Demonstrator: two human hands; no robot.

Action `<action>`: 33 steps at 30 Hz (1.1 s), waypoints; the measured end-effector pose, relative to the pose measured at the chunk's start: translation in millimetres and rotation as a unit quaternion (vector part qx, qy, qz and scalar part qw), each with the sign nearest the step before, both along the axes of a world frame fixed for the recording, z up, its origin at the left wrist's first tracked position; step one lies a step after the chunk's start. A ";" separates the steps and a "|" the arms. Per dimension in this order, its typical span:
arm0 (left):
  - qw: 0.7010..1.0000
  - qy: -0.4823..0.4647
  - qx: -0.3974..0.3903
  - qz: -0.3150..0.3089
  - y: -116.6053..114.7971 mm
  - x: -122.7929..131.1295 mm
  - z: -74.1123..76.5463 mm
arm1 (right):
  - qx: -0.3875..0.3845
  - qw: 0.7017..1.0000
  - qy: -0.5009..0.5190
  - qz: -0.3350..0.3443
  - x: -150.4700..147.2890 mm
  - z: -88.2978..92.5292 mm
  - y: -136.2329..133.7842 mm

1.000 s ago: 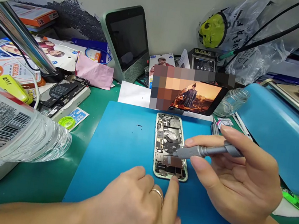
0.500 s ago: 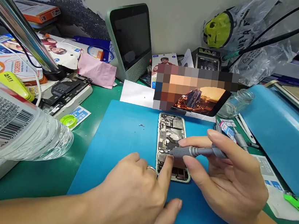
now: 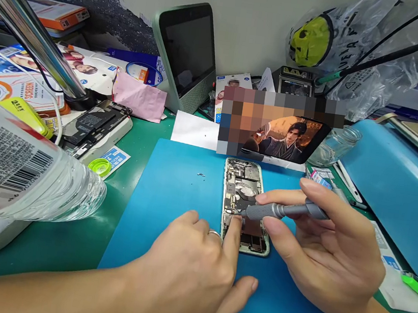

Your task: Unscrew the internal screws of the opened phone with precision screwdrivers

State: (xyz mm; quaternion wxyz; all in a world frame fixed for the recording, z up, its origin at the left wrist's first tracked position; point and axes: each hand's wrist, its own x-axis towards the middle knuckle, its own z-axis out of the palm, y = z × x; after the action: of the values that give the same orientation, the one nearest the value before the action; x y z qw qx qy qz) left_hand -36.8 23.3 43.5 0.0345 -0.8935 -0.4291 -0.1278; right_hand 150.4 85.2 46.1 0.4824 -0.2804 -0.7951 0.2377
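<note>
An opened smartphone (image 3: 241,186) lies on the blue mat (image 3: 140,209), its inner parts bare. My right hand (image 3: 334,255) holds a grey screwdriver (image 3: 267,211) between fingers and thumb, its butt end resting against the hand. The driver slants down to the left, and its tip is over the phone's left-middle part. My left hand (image 3: 195,262), with a ring on one finger, reaches its index finger onto the phone beside that tip. Its thumb stands apart and the other fingers are curled. Several tiny dark pieces (image 3: 201,175) lie on the mat left of the phone.
A clear bottle (image 3: 37,170) intrudes at left, near another opened phone (image 3: 95,128) and a lamp post (image 3: 53,49). Behind the mat stand a phone playing video (image 3: 292,139) and a smart display (image 3: 186,51). A blue case (image 3: 392,196) and glass jar (image 3: 337,142) are right.
The whole view has shifted slightly, so things appear a little further right. Both hands keep nearly the same pose at the phone. The picture on the propped phone has changed.
</note>
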 end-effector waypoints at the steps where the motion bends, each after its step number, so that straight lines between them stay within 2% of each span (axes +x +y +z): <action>1: 1.000 -0.001 -0.002 0.001 -0.2 0.1 0.0 | -0.001 1.000 0.003 0.002 -0.3 0.1 0.3; 33: 0.999 0.031 -0.010 -0.004 -0.6 -0.4 -0.2 | -0.016 0.999 -0.029 -0.013 -3.2 -4.4 0.9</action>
State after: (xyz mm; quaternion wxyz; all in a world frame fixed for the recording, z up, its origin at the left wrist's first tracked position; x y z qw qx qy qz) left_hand -37.2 22.7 43.3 0.0388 -0.8991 -0.4253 -0.0958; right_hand 147.2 86.1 41.6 0.4574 -0.3052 -0.8011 0.2363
